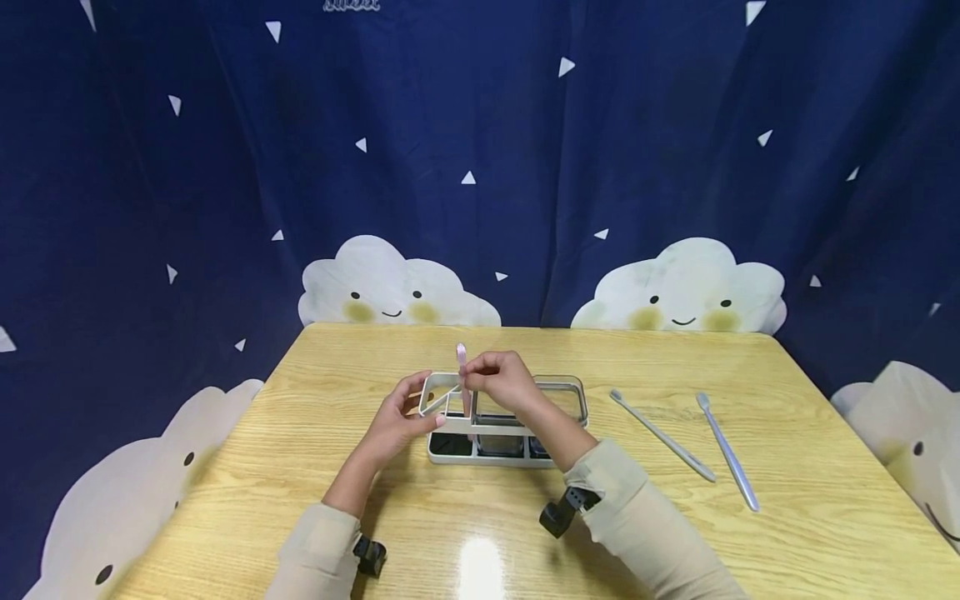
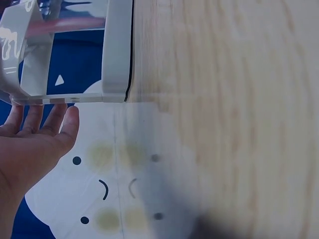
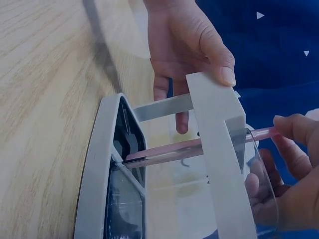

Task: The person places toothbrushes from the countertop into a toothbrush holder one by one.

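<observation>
A white toothbrush holder [image 1: 498, 429] stands on the table, with an upper frame above a base that has dark compartments. At its left end my left hand [image 1: 395, 423] holds the upper frame, the thumb at the front and the fingers toward the back. My right hand [image 1: 504, 382] pinches a pink toothbrush [image 3: 174, 152] near its head. The brush stands upright, bristle end up, through a small left-hand slot of the frame. In the right wrist view its lower end reaches down to the base. My right forearm hides part of the holder's right end.
To the right of the holder lie a grey toothbrush [image 1: 663, 436] and a blue toothbrush [image 1: 727, 452], both flat on the wooden table [image 1: 247, 492]. Behind the table hangs a dark blue curtain [image 1: 465, 100] with clouds and white triangles.
</observation>
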`<action>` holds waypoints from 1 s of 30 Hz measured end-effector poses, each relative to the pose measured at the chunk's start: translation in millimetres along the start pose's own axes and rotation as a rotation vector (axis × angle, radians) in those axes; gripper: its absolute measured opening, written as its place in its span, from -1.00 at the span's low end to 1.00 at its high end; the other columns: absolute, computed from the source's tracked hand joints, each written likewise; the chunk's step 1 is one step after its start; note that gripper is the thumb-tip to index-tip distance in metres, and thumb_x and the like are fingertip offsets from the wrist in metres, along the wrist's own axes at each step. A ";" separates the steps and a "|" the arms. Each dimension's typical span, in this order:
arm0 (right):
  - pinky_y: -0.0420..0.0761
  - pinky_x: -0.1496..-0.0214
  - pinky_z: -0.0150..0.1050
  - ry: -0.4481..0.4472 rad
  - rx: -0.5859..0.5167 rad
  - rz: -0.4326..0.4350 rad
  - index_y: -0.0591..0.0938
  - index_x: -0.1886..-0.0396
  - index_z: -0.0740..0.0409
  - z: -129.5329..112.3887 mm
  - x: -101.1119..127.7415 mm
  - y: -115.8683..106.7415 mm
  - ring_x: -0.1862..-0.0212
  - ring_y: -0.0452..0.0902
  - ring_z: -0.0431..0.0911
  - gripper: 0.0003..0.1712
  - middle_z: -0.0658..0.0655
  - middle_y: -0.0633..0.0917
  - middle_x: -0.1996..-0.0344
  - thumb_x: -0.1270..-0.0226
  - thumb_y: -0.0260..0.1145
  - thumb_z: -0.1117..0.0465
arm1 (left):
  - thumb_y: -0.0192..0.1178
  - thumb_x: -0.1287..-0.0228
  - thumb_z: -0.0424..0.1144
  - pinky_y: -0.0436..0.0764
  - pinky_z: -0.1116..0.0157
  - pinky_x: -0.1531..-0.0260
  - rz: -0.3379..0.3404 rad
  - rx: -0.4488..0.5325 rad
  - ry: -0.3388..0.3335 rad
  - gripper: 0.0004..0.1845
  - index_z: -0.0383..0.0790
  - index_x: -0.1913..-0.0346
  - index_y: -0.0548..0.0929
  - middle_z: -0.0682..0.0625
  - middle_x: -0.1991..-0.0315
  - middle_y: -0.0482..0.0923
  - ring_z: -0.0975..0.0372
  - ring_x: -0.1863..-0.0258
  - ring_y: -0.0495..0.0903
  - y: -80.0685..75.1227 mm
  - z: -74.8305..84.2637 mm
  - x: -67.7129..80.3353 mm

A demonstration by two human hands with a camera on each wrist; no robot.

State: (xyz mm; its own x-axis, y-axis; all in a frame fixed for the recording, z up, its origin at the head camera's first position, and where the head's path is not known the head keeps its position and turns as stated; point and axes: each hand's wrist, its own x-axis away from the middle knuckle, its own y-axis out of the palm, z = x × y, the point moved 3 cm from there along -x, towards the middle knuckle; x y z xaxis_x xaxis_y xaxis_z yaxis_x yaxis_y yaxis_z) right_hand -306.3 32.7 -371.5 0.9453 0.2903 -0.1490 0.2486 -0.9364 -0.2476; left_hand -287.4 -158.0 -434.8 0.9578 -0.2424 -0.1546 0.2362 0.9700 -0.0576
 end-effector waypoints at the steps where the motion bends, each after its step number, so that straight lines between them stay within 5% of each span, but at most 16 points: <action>1: 0.47 0.29 -0.30 -0.001 -0.004 0.003 0.69 0.35 0.33 0.3 -0.1 -0.3 0.32 0.51 -0.14 -0.91 0.07 0.68 0.41 -0.14 0.33 0.39 | 0.35 -0.01 -0.46 0.49 0.23 0.05 0.003 -0.001 -0.003 -0.24 -0.23 -0.31 0.27 -0.29 -0.20 0.27 -0.14 -0.18 0.28 0.0 0.4 -0.3; 13: 0.47 0.31 -0.33 -0.011 0.003 0.018 0.67 0.40 0.36 2.8 0.8 -3.3 0.35 0.51 -0.16 -0.94 0.09 0.68 0.44 -0.08 0.33 0.44 | 0.28 -0.04 -0.54 0.45 0.23 0.01 -0.017 -0.024 -0.012 -0.23 -0.41 -0.33 0.17 -0.41 -0.22 0.20 -0.16 -0.19 0.25 7.5 28.8 7.9; 30: 0.51 0.27 -0.18 -0.023 -0.069 0.031 0.63 0.16 0.30 -9.4 26.1 -44.2 0.29 0.48 -0.08 -0.75 0.09 0.63 0.30 -0.17 0.32 0.29 | 0.31 -0.01 -0.53 0.45 0.23 0.00 0.006 -0.031 -0.026 -0.23 -0.38 -0.32 0.22 -0.37 -0.19 0.25 -0.07 -0.16 0.31 9.1 30.2 11.9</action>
State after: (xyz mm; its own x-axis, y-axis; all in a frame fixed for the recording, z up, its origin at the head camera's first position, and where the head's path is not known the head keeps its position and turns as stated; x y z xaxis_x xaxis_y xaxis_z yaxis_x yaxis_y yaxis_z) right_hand -290.7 79.8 -355.4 0.9479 0.2648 -0.1773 0.2343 -0.9562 -0.1756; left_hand -268.9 -151.4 -407.4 0.9632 -0.2353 -0.1297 0.2252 0.9704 -0.0873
